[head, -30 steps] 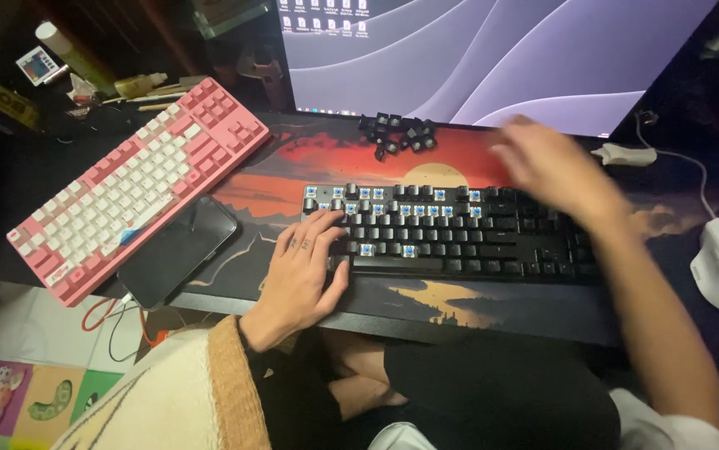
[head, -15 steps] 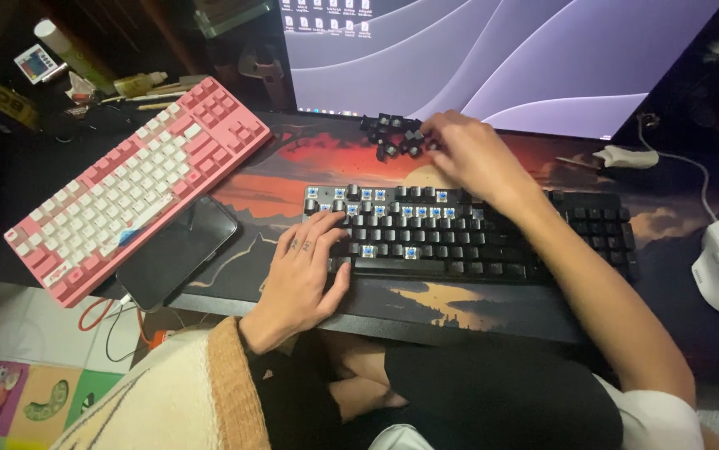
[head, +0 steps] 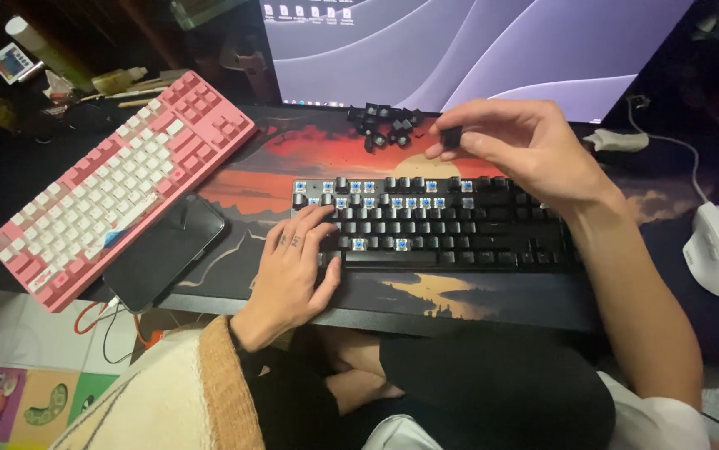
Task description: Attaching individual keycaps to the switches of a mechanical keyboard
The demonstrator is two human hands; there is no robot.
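my right hand [head: 526,146] pinches a black keycap [head: 451,136] at upper centre; my left hand [head: 297,267] rests spread on the black keyboard [head: 459,237].

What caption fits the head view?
Right hand pinches a black keycap above the black keyboard; left hand rests on its keys.

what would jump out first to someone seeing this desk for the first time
Probably the black keyboard at the centre, with many caps off and blue switches showing. The left hand rests on its left end, while the right hand pinches a black keycap above it, next to a pile of loose keycaps by the monitor. A pink keyboard lies slanted at the left.
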